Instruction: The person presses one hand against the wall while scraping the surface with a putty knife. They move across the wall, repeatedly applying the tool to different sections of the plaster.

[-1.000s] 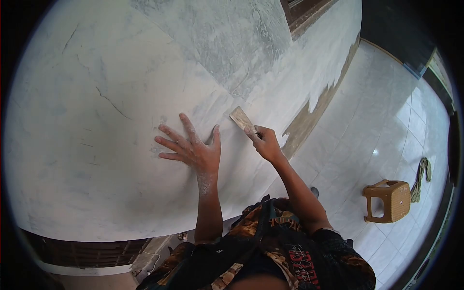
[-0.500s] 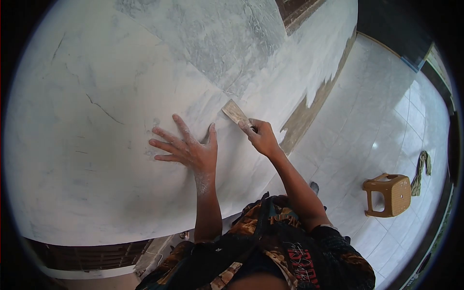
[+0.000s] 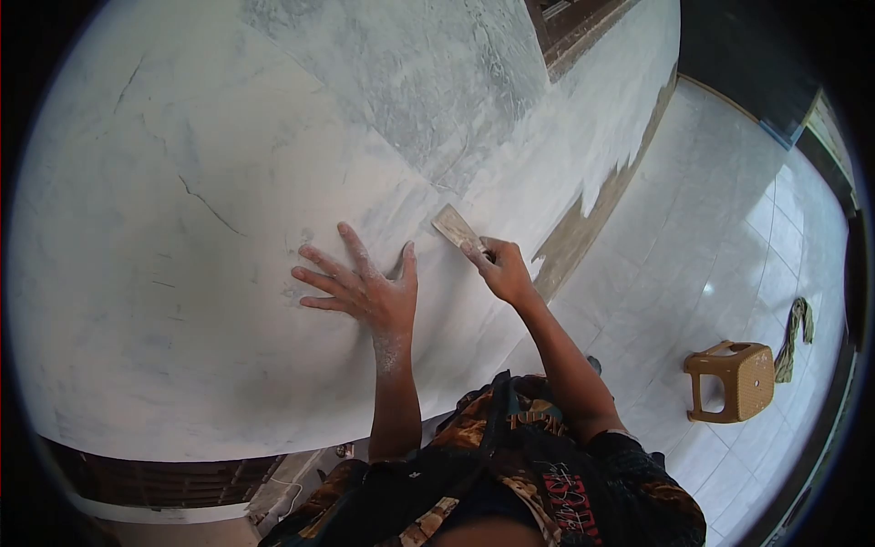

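Observation:
My left hand (image 3: 369, 290), dusted with white powder, rests with fingers spread on the whitish plastered wall (image 3: 228, 337). To its right, my right hand (image 3: 504, 271) grips a putty knife (image 3: 456, 226) by its handle. The wide, whitened blade points up and left, its edge right at the wall surface just below a grey, rougher patch (image 3: 428, 100). Thin dark cracks (image 3: 208, 204) run through the plaster left of my left hand.
A tan plastic stool (image 3: 731, 381) stands on the shiny tiled floor (image 3: 665, 237) at right, with a greenish cloth (image 3: 795, 337) beside it. Bare grey-brown plaster (image 3: 583, 226) borders the wall's lower edge. Brown window frames (image 3: 570, 32) show at top and lower left.
The whole view has shifted slightly, so the wall, hands and putty knife appear a little lower and further right. My left hand stays spread on the wall and my right hand keeps its grip.

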The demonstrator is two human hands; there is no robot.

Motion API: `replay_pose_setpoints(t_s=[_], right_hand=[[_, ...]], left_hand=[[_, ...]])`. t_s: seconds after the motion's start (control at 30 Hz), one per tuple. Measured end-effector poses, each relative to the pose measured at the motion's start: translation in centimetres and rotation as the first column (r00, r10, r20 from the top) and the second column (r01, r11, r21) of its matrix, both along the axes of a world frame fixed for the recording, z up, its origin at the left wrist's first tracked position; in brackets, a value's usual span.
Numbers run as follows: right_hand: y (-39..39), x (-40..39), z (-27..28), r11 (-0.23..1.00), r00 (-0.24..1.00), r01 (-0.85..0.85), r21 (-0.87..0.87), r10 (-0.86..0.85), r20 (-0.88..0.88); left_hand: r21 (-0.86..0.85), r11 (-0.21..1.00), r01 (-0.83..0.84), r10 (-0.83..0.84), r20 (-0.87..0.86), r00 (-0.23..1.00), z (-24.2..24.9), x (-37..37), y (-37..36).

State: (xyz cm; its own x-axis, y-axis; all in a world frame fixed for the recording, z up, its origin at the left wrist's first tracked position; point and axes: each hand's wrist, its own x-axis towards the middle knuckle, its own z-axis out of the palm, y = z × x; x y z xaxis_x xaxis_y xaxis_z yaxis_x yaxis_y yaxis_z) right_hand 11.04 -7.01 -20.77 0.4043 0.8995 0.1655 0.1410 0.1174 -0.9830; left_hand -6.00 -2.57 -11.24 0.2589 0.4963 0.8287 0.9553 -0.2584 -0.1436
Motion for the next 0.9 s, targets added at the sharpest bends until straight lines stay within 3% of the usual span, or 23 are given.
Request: replay_pose_setpoints(t_s=[0.1, 0.27, 0.4, 0.9], right_hand=[[0.3, 0.1, 1.4, 1.000, 1.000, 0.008, 0.018, -0.008, -0.023], [-0.4, -0.5, -1.4, 1.000, 0.999, -0.010, 0.023, 0.010, -0.034], [0.0, -0.4, 1.2, 0.999, 1.000, -0.003, 0.035, 0.002, 0.027], [-0.2, -1.2, -1.6, 0.999, 1.000, 0.003, 0.042, -0.003, 0.002]], left_hand=[[0.010, 1.000, -0.009, 0.009, 0.001, 1.000, -0.2, 0.0, 0.0], [-0.005, 1.000, 0.005, -0.005, 0.010, 1.000, 0.0, 0.0, 0.0], [0.000, 1.000, 0.001, -0.001, 0.012, 1.000, -0.2, 0.1, -0.1], [-0.022, 1.000, 0.009, -0.009, 0.019, 1.000, 0.1, 0.2, -0.1]])
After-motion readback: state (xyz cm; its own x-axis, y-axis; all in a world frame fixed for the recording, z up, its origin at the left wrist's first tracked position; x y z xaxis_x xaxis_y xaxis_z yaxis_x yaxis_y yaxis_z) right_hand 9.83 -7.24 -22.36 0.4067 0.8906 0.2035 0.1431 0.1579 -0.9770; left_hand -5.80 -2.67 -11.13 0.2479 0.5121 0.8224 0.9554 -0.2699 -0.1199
